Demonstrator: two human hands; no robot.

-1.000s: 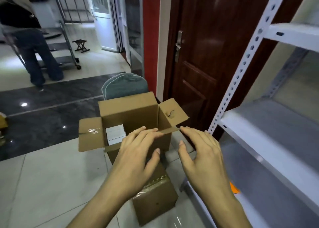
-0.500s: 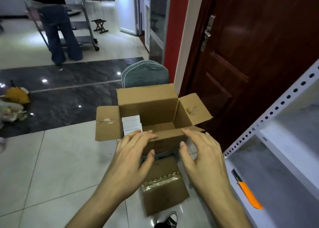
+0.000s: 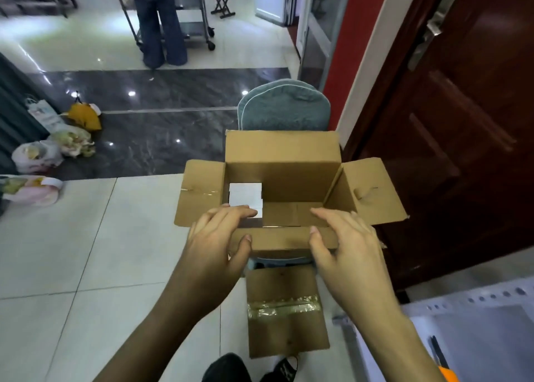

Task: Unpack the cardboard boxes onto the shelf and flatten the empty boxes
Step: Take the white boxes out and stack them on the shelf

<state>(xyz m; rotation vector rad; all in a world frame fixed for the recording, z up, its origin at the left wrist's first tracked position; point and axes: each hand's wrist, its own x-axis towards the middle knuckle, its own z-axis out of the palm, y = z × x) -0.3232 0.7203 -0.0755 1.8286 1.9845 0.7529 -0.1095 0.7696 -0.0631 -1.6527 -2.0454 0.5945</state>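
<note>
An open brown cardboard box [image 3: 289, 185] with its four flaps spread out stands on a seat in front of a grey-green cushioned chair back [image 3: 284, 108], and a small white carton [image 3: 245, 198] lies inside at its left side. The left hand [image 3: 215, 237] and the right hand [image 3: 345, 241] both rest on the near flap, fingers straight and loose, gripping nothing. A second, taped brown cardboard box [image 3: 286, 312] stands on the pale tiled floor [image 3: 72, 251] just below, beside the grey metal shelf [image 3: 476, 332].
</note>
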